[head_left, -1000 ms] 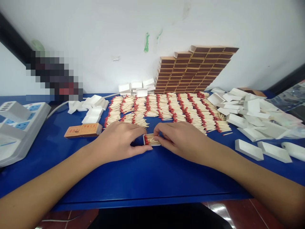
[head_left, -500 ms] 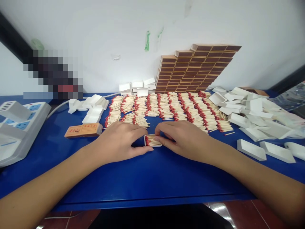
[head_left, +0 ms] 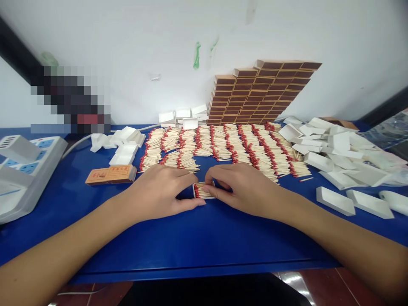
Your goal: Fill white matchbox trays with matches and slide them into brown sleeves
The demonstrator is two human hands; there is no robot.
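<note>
A small white matchbox tray (head_left: 194,193) lies on the blue table between my hands. Red-headed matches (head_left: 199,191) fill it, heads toward the left. My left hand (head_left: 161,189) grips the tray's left end, thumb along the near side and fingers at the far side. From the right, my right hand (head_left: 247,187) curls over the other end, its thumb pressed on the matches and its index finger bent behind. That thumb hides the tray's right part. Beyond the hands lie rows of loose matches (head_left: 219,142).
Closed matchboxes are stacked (head_left: 258,93) against the wall. White trays (head_left: 331,140) are heaped at right, with more trays (head_left: 126,146) at back left. Orange matchboxes (head_left: 111,175) lie left of my left hand. A power strip (head_left: 41,170) occupies the left edge.
My right thumb has slid slightly left over the matches, covering more of them. My left hand stays around the tray almost unchanged.
</note>
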